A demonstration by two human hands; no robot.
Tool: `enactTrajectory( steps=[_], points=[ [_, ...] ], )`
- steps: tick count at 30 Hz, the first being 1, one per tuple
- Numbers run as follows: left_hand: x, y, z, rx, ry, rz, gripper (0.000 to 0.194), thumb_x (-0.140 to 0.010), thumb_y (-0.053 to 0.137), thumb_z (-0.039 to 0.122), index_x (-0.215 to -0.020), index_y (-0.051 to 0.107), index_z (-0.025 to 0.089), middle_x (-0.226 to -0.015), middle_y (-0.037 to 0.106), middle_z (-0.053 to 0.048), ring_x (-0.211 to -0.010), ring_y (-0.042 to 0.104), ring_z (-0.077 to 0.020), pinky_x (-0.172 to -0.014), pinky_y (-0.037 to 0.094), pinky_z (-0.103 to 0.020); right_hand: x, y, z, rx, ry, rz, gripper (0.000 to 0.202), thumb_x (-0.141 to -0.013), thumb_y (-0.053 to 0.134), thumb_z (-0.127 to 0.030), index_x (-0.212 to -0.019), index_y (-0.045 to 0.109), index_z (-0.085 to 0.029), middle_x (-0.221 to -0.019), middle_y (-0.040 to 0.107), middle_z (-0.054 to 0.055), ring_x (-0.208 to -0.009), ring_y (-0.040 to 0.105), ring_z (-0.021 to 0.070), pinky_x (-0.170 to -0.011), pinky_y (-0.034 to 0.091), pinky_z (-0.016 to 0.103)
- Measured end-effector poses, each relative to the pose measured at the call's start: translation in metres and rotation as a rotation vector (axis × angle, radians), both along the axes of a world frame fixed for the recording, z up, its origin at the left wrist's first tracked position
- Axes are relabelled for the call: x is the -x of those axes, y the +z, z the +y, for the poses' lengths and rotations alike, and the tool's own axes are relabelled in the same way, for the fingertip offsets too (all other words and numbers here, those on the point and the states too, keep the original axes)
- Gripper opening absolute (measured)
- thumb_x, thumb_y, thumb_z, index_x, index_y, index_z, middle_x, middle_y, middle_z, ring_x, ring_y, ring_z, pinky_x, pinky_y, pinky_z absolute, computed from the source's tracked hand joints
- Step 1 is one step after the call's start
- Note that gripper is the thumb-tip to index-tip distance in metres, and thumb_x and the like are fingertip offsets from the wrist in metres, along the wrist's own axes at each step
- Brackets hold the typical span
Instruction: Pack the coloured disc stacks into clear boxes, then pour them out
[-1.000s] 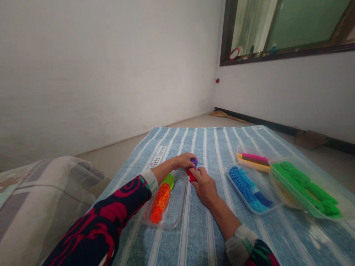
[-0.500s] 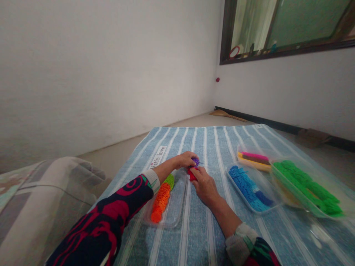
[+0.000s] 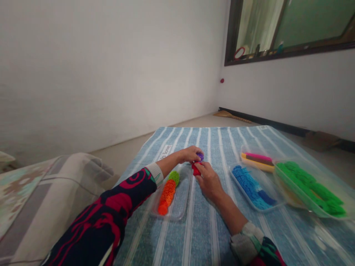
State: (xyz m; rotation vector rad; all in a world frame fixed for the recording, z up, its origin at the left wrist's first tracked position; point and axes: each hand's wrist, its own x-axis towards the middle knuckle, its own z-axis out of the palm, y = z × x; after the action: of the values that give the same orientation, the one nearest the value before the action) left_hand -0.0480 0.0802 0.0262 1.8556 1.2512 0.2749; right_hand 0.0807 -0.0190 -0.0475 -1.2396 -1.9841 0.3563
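Sitting nearest me on the striped blue cloth point(image 3: 202, 238), a clear plastic tray point(image 3: 181, 207) is holding a crinkled orange piece point(image 3: 168, 194) and a lime-green piece point(image 3: 174, 177). Just past it, my right hand point(image 3: 210, 182) is pinching a red piece point(image 3: 195, 170) and my left hand point(image 3: 190, 153) a purple piece point(image 3: 200, 157) right beside it; whether they're joined, I cannot tell. I'm judging this step to be close two-handed work on the pair; the next move is probably calling for a steady grip on both. Farther off, pink, brown and yellow strips point(image 3: 258, 159) are lying in another container point(image 3: 247, 149).
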Motion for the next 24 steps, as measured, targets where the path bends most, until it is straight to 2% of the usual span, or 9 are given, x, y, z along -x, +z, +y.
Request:
enactTrajectory(
  steps=[7, 11, 14, 17, 24],
  points=[
    [0.019, 0.031, -0.025, -0.071, 0.005, 0.048, 0.024, -0.060, 0.055, 0.009, -0.081, 0.066, 0.014, -0.065, 0.059, 0.001, -0.061, 0.053, -0.0111, -0.055, 0.043, -0.021, 0.017, 0.024, -0.017, -0.023, 0.068, 0.048, 0.041, -0.082, 0.053, -0.015, -0.123, 0.056, -0.023, -0.113, 0.055, 0.009, -0.101, 0.055, 0.0200, -0.083, 0.047, 0.030],
    [0.036, 0.039, -0.048, -0.102, 0.021, 0.091, 0.023, -0.059, 0.055, 0.010, -0.079, 0.066, 0.013, -0.065, 0.059, 0.001, -0.063, 0.052, -0.0118, -0.056, 0.042, -0.021, 0.033, 0.034, -0.038, -0.013, 0.106, 0.047, 0.041, -0.082, 0.052, -0.015, -0.122, 0.055, -0.022, -0.114, 0.054, 0.009, -0.102, 0.054, 0.0202, -0.084, 0.047, 0.030],
    [0.046, 0.036, -0.065, -0.104, 0.029, 0.117, 0.025, -0.059, 0.055, 0.012, -0.081, 0.067, 0.013, -0.066, 0.059, 0.001, -0.064, 0.052, -0.0126, -0.058, 0.042, -0.022, 0.042, 0.033, -0.053, 0.003, 0.124, 0.020, 0.044, -0.081, 0.052, -0.013, -0.123, 0.054, -0.023, -0.114, 0.054, 0.009, -0.103, 0.055, 0.0203, -0.083, 0.047, 0.031],
    [0.053, 0.025, -0.077, -0.098, 0.026, 0.131, 0.026, -0.058, 0.055, 0.013, -0.082, 0.067, 0.013, -0.068, 0.060, 0.001, -0.066, 0.053, -0.0130, -0.062, 0.043, -0.023, 0.049, 0.028, -0.066, 0.022, 0.133, -0.028, 0.046, -0.080, 0.052, -0.011, -0.124, 0.053, -0.023, -0.115, 0.053, 0.009, -0.100, 0.056, 0.0204, -0.081, 0.048, 0.031],
    [0.054, 0.004, -0.082, -0.107, -0.009, 0.160, 0.027, -0.058, 0.052, 0.014, -0.081, 0.067, 0.013, -0.069, 0.061, 0.001, -0.069, 0.054, -0.0137, -0.066, 0.044, -0.023, 0.053, 0.023, -0.080, 0.039, 0.040, -0.198, 0.042, -0.081, 0.056, -0.015, -0.122, 0.055, -0.024, -0.116, 0.057, 0.008, -0.092, 0.056, 0.0220, -0.080, 0.044, 0.034]
  ],
)
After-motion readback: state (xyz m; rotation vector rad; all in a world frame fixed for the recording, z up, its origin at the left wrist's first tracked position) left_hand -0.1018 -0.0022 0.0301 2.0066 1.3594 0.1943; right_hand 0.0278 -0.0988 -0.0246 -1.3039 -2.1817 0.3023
